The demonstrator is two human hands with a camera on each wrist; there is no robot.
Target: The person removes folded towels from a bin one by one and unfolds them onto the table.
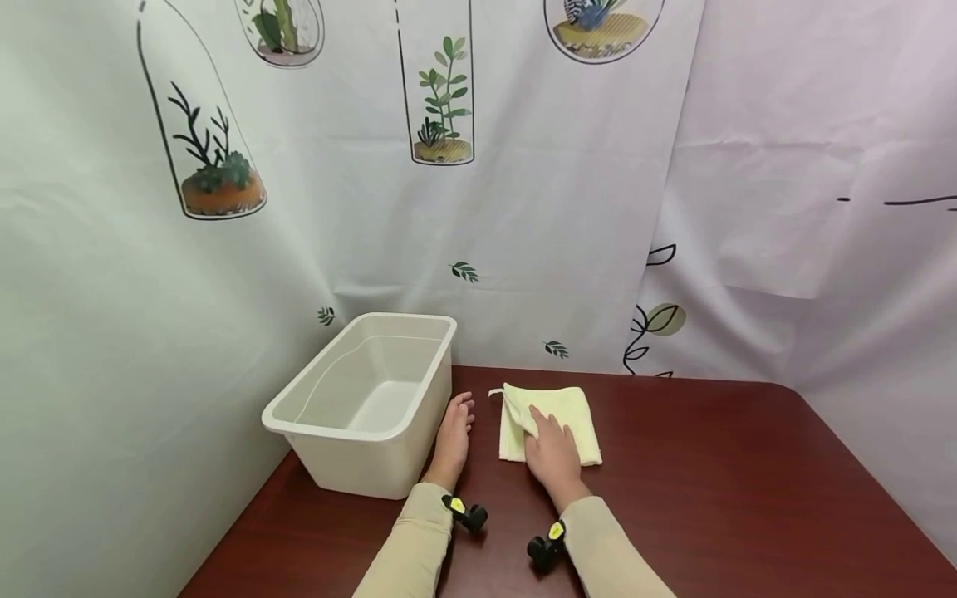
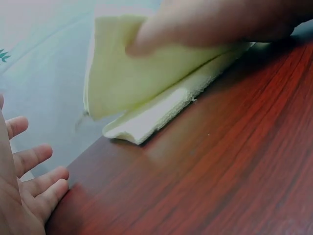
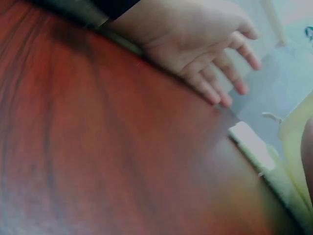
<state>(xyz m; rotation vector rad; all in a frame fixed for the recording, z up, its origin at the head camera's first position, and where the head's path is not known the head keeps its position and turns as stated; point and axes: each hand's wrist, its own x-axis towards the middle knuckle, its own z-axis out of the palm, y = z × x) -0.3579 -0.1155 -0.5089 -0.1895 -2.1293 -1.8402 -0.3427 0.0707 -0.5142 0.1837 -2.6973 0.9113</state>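
A pale yellow cloth (image 1: 564, 407), folded into a rough square with a small white loop at its far left corner, lies on the table. My right hand (image 1: 552, 453) is over its near middle and pinches the upper layer. In the left wrist view, that layer of the cloth (image 2: 112, 73) stands up off the lower fold, with a digit of the right hand (image 2: 195, 29) against its face. My left hand (image 1: 453, 432) rests on its edge between tub and cloth, holding nothing. The right wrist view shows the left hand (image 3: 195, 49) with fingers loosely spread, palm facing the cloth.
A deep off-white plastic tub (image 1: 422, 423) stands at the left, close beside my left hand; no contents show inside. The dark red wooden table (image 1: 710, 482) extends to the right. Printed white curtains (image 1: 553, 249) hang behind it and at both sides.
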